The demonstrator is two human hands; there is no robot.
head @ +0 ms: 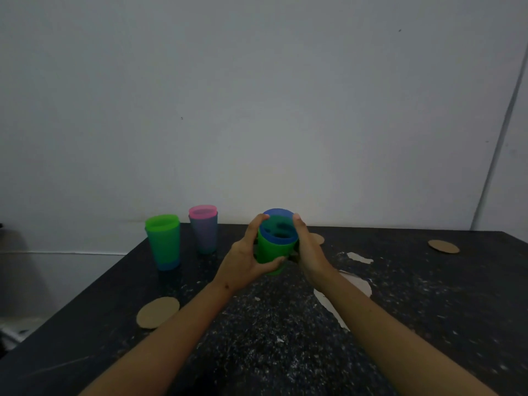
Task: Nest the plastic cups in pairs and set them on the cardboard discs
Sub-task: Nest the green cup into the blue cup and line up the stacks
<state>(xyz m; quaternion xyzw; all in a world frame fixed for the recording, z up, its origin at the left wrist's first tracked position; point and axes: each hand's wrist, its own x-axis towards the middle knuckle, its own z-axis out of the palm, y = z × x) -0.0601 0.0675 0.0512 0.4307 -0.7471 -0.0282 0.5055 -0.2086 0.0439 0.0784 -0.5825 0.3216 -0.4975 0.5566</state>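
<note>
Two forearms reach over the dark surface [285, 338]. Nearest, left of the held green cup [271, 252], lies a bare cardboard disc [158, 312]. Left hand [248, 261] and right hand [307, 250] both clasp that cup, a blue cup [278, 230] nested inside, probably to seat it. Behind it another disc [317, 239] peeks out; far right, a third [443, 246]. Farther left stand a green-in-blue pair [164, 242] and a pink-topped pair [203, 228].

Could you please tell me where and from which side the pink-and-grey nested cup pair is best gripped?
Grip the pink-and-grey pair around the grey outer wall, just below the pink rim, from its right side. It stands upright and tapers downward, and the green-and-blue pair crowds its left.
</note>
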